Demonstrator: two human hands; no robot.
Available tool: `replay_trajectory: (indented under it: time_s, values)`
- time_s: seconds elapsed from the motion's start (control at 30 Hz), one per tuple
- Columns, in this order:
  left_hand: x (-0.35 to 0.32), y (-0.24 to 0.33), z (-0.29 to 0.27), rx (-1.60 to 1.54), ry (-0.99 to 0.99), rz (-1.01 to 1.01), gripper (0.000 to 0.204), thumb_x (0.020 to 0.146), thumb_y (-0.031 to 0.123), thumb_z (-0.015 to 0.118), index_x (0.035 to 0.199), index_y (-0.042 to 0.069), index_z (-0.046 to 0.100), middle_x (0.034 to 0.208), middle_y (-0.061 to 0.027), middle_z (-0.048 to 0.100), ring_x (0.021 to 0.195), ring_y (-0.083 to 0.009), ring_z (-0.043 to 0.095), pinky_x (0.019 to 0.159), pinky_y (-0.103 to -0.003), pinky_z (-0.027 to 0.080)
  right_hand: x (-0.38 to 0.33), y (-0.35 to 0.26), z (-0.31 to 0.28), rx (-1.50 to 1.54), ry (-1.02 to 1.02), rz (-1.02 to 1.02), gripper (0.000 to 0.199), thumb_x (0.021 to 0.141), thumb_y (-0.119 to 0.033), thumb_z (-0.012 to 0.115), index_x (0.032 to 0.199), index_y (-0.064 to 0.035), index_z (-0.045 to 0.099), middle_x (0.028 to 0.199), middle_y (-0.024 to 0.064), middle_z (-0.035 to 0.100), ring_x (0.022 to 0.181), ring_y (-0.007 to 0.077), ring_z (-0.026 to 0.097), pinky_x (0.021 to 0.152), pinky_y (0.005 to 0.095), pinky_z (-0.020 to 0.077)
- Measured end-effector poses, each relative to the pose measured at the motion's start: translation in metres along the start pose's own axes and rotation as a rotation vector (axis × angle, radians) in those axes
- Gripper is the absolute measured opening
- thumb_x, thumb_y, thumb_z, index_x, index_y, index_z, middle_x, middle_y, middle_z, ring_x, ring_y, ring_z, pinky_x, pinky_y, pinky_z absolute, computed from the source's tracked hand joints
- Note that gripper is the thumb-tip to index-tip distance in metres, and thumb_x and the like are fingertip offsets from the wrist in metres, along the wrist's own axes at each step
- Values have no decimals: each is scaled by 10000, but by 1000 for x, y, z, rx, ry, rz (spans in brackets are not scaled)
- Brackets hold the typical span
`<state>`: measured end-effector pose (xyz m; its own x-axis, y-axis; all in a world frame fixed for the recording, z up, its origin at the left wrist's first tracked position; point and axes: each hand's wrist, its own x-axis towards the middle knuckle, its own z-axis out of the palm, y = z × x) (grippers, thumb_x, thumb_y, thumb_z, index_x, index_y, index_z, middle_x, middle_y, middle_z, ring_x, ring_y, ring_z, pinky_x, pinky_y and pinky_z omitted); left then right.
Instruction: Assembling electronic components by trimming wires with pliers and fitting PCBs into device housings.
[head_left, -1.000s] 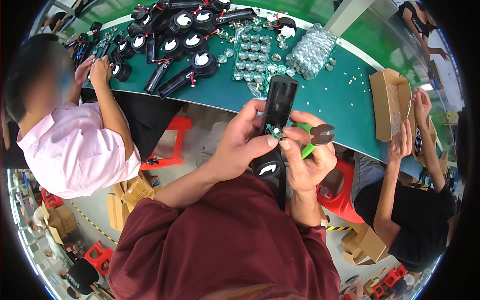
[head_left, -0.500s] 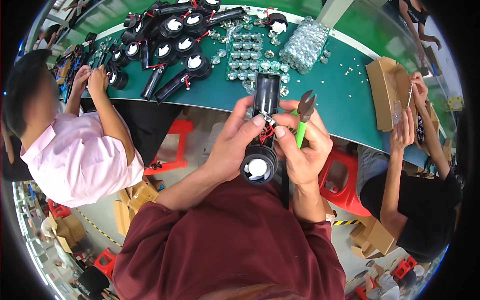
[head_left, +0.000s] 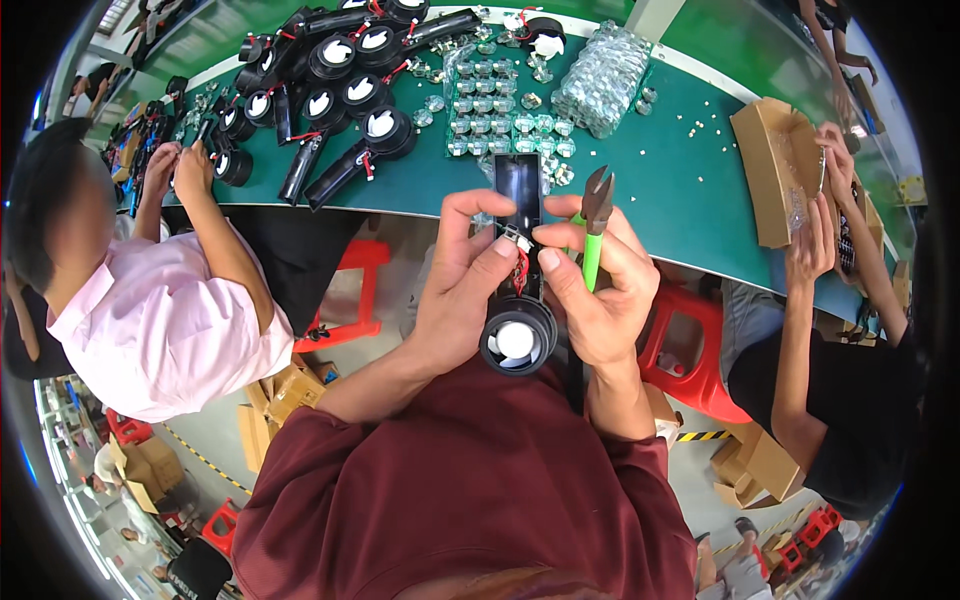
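Observation:
In front of my chest is a black handheld fan housing (head_left: 518, 180), its handle trough open and pointing away from me. The round fan head (head_left: 520, 335) with white blades sits at its near end. My left hand (head_left: 450, 300) grips the housing from the left, its thumb on a small circuit board (head_left: 516, 238) in the trough. Red wires (head_left: 521, 270) run from that board toward the fan head. My right hand (head_left: 608, 310) is closed around green-handled cutting pliers (head_left: 593, 250), jaws up, while its thumb and index finger touch the housing's right side.
Black fan housings (head_left: 340, 100) pile up on the green table (head_left: 640, 190) at the left. Small circuit boards (head_left: 485, 105) lie in rows behind my hands, beside a bubble-wrapped stack (head_left: 600, 80). Co-workers sit on both sides; a cardboard box (head_left: 765, 170) stands by the right one.
The fan housing's far end has swung slightly left. My left index finger now reaches farther over the trough, and the pliers have moved a little left with my right hand.

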<state>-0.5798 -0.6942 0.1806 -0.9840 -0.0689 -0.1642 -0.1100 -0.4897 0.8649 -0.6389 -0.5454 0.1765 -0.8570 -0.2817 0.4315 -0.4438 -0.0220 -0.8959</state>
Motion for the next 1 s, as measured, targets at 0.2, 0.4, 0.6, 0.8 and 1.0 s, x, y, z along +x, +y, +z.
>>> replay_trajectory:
  time_s: [0.2, 0.4, 0.6, 0.8, 1.0]
  values:
    - [1, -8, -7, 41, -44, 76, 161, 1038, 111, 503, 1191, 101, 454, 1056, -22, 532, 898, -48, 505, 781, -218, 439, 0, 0, -1, -35, -6, -67, 182, 810, 26, 704, 988, 16, 744, 1110, 152, 673, 899, 204, 686, 748, 297, 537]
    - [2, -13, -8, -7, -50, 70, 134, 1033, 121, 533, 1152, 78, 486, 1049, -7, 536, 921, -61, 514, 811, -232, 443, -2, -1, -2, -34, 5, -68, 170, 808, 24, 718, 976, 15, 743, 1107, 150, 674, 892, 200, 686, 744, 298, 538]
    - [1, -12, -11, 11, -83, 101, 155, 1032, 126, 521, 1170, 94, 458, 1053, -69, 610, 913, -82, 586, 769, -229, 483, -6, -3, -1, -12, 14, -16, 119, 826, 5, 729, 945, 12, 735, 1096, 158, 678, 871, 194, 685, 724, 297, 541]
    - [6, -17, -9, 278, -57, 390, 212, 965, 30, 604, 1168, 40, 545, 1108, -52, 549, 978, -97, 535, 837, -249, 441, -7, 2, 6, -58, 56, -112, 97, 836, 0, 732, 931, 19, 726, 1102, 172, 677, 867, 212, 685, 730, 312, 545]
    - [7, -13, -18, 838, 211, 793, 260, 781, -37, 771, 1015, 36, 683, 1050, -94, 583, 957, -212, 584, 786, -311, 489, -11, 6, 12, -48, 98, -77, 124, 838, -11, 740, 956, 25, 732, 1115, 175, 667, 885, 227, 682, 761, 323, 544]
